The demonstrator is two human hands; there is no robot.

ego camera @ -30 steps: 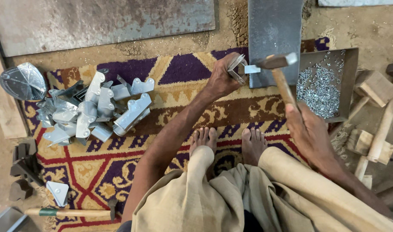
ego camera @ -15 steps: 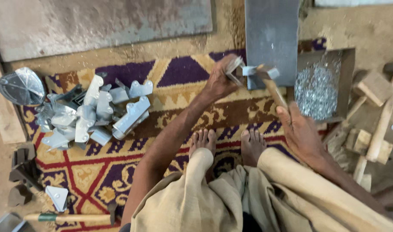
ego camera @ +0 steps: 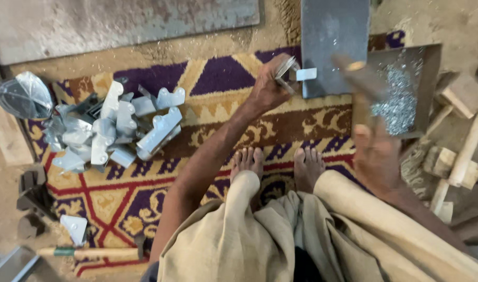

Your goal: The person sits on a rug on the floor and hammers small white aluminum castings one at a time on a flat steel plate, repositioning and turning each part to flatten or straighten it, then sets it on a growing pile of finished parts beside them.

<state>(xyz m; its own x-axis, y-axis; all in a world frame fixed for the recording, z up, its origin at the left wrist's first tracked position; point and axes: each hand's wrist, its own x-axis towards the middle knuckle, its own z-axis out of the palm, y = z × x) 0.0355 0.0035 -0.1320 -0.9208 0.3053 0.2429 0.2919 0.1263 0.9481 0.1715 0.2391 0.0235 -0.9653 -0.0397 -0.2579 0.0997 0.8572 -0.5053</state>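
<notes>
**Hands working a metal piece at a steel block**

A small bent metal piece sits in the left hand, fingers closed around it, held against the near edge of a grey steel block that stands on the rug. The piece's flat tab pokes out to the right, over the block's edge.

The right hand is blurred, just right of the bare feet. Its grip is wrapped around a wooden hammer handle; the hammer – also a blur – slants up over the block's right edge.

Right of the block lies a shallow metal tray scattered with small silvery bits. Beyond it, at the frame's right edge, wooden mallets lie on the dirt floor.

To the left on the patterned purple, gold and red rug rests a heap of folded metal pieces, with a round dented metal sheet at its far left. Another hammer lies at the rug's lower left corner, a single metal piece just above it.

The person squats – beige cloth covers knees and lap. A large grey slab lies along the top.
</notes>
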